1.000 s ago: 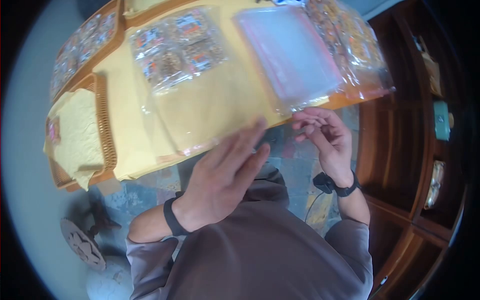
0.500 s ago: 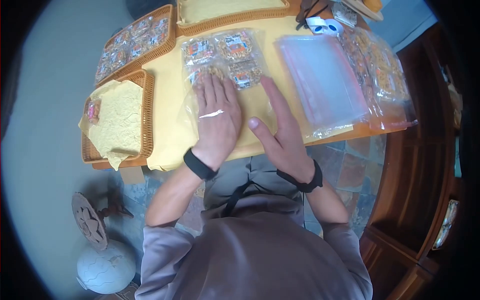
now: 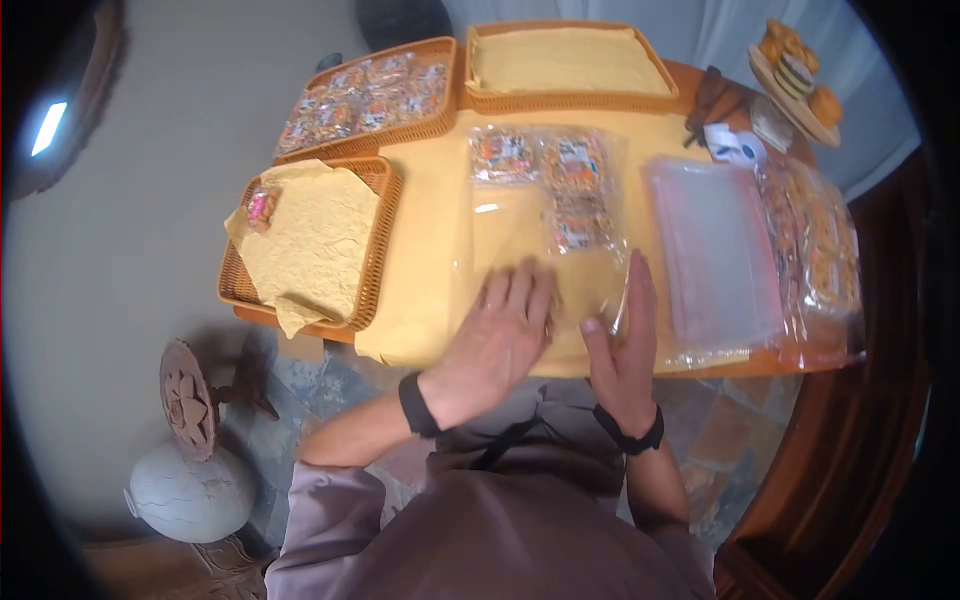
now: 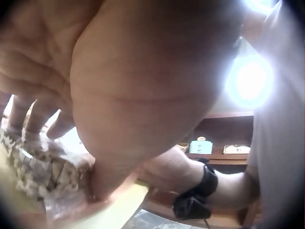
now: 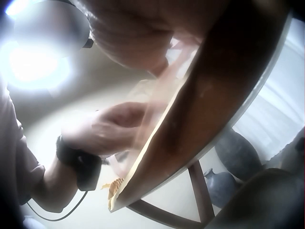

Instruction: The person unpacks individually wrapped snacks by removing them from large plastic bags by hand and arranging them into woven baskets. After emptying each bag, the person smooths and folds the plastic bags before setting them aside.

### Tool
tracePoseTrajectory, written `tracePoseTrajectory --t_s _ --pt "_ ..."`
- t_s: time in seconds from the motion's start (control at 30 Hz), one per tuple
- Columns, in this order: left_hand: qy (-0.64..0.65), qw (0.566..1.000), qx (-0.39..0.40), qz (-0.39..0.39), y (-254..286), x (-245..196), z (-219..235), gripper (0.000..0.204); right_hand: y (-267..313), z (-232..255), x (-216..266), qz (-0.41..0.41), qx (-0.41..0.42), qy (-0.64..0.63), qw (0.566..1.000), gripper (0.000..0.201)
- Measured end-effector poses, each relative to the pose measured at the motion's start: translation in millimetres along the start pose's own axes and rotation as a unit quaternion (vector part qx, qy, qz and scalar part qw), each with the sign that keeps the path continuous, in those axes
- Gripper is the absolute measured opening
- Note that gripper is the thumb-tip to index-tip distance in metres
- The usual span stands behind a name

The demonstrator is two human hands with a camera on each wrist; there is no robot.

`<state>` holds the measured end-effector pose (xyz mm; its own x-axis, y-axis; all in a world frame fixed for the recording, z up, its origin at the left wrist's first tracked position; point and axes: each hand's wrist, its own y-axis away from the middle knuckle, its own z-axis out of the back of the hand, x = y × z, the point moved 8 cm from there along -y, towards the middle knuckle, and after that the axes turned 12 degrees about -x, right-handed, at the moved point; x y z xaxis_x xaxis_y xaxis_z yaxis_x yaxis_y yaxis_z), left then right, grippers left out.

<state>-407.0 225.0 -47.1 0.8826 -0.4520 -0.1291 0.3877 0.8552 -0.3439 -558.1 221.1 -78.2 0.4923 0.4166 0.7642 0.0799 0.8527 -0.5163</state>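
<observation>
A large clear plastic bag (image 3: pixel 500 225) lies on the yellow cloth before me, with three clear-wrapped snack packs (image 3: pixel 577 165) showing toward its far end. My left hand (image 3: pixel 505 335) is over the bag's near part. In the left wrist view, its fingers (image 4: pixel 40 114) and thumb grip another snack pack (image 4: pixel 59 174) of lumpy pale pieces; the hand hides this pack in the head view. To the right, my right hand (image 3: pixel 628 365) stands at the bag's near right edge, fingers straight and thumb spread apart.
Flat pink-edged bags (image 3: pixel 715 255) lie to the right, beside filled bags (image 3: pixel 825 240). A paper-lined basket (image 3: pixel 385 235) with one small pack (image 3: pixel 262 208) is at left. Behind are a basket of packs (image 3: pixel 430 128) and a lined tray (image 3: pixel 575 100). Wooden shelves (image 3: pixel 850 450) stand at right.
My left hand went onto the bag's lower-left pack, then drew back toward me; that pack has left its spot. The right hand moved in to the bag's right edge.
</observation>
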Motion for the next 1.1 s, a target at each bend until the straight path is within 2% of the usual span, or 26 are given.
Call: tracePoseTrajectory --t_s 0.07,0.1,0.17,0.2,0.27,0.3,0.37,0.4,0.43,0.5,0.57,0.63,0.67,0.73,0.77,0.8,0.87,0.93,1.0,1.1 --pt "0.02 0.998 0.032 -0.04 10.6 -8.5 0.3 0.076 1.4 1.6 3.1 0.014 0.001 0.003 1.0 0.075" --pt "0.014 0.999 0.027 -0.037 8.4 -6.3 14.8 0.076 1.7 2.4 2.7 0.003 0.001 0.002 1.0 0.074" --pt "0.166 0.954 0.224 -0.108 24.4 -20.7 33.3 0.072 1.2 3.9 3.8 -0.021 0.0 0.001 1.0 0.072" --pt "0.163 0.956 0.221 -0.105 21.7 -13.8 48.9 0.072 0.3 4.6 6.1 -0.017 0.002 -0.002 1.0 0.072" --pt "0.341 0.906 0.202 -0.149 12.9 -11.6 89.3 0.072 0.9 5.3 3.8 -0.036 0.001 -0.01 0.999 0.072" --pt "0.337 0.908 0.2 -0.146 2.3 0.1 102.5 0.072 2.2 5.8 3.2 -0.031 -0.009 -0.017 0.999 0.072" --pt "0.348 0.927 0.074 -0.12 -39.8 39.6 140.0 0.074 3.5 4.5 1.8 -0.037 -0.015 -0.03 0.999 0.071" --pt "0.264 0.956 0.014 -0.124 -57.3 64.1 145.5 0.075 2.8 4.9 1.3 -0.045 -0.022 -0.039 0.998 0.07" --pt "0.231 0.97 -0.014 -0.076 -77.1 92.9 149.5 0.073 0.3 5.6 5.7 -0.029 -0.02 -0.019 0.999 0.067" --pt "0.095 0.995 -0.003 -0.009 -116.7 152.2 138.1 0.077 -0.1 4.0 7.0 -0.029 -0.021 -0.024 0.999 0.067" --pt "-0.048 0.992 -0.098 -0.071 -143.3 209.8 119.7 0.079 -0.6 3.6 8.0 -0.028 -0.023 -0.027 0.999 0.066" --pt "0.014 0.998 -0.046 0.033 -165.7 261.2 100.4 0.072 -1.0 2.6 6.9 -0.04 -0.021 -0.03 0.999 0.066" --pt "0.015 0.998 -0.049 0.033 -170.0 274.7 93.1 0.072 -0.7 3.3 6.4 -0.038 -0.022 -0.029 0.999 0.066" --pt "0.016 0.996 -0.017 0.086 -174.0 301.7 75.6 0.079 0.4 2.3 3.7 -0.039 -0.015 -0.029 0.999 0.067" --pt "0.019 0.994 0.028 0.105 -173.0 297.7 67.8 0.075 0.8 2.7 3.4 -0.04 -0.014 -0.028 0.999 0.067" --pt "0.021 0.994 0.03 0.105 -168.7 310.7 56.8 0.075 1.1 3.1 3.3 -0.042 -0.008 -0.022 0.999 0.067" --pt "0.112 0.983 0.094 0.108 -152.7 342.5 18.6 0.07 -0.4 0.9 2.7 -0.048 -0.002 -0.014 0.999 0.067" --pt "0.11 0.982 0.09 0.127 -153.1 323.8 38.2 0.067 0.5 0.2 -0.2 -0.082 -0.016 -0.056 0.995 0.065" --pt "0.13 0.971 0.072 0.186 -149.9 333.1 48.0 0.065 0.8 0.9 -1.2 -0.078 -0.004 -0.039 0.996 0.064" --pt "0.145 0.968 0.062 0.194 -144.5 348.3 40.8 0.055 0.8 0.1 -0.6 -0.066 0.005 -0.033 0.997 0.063"
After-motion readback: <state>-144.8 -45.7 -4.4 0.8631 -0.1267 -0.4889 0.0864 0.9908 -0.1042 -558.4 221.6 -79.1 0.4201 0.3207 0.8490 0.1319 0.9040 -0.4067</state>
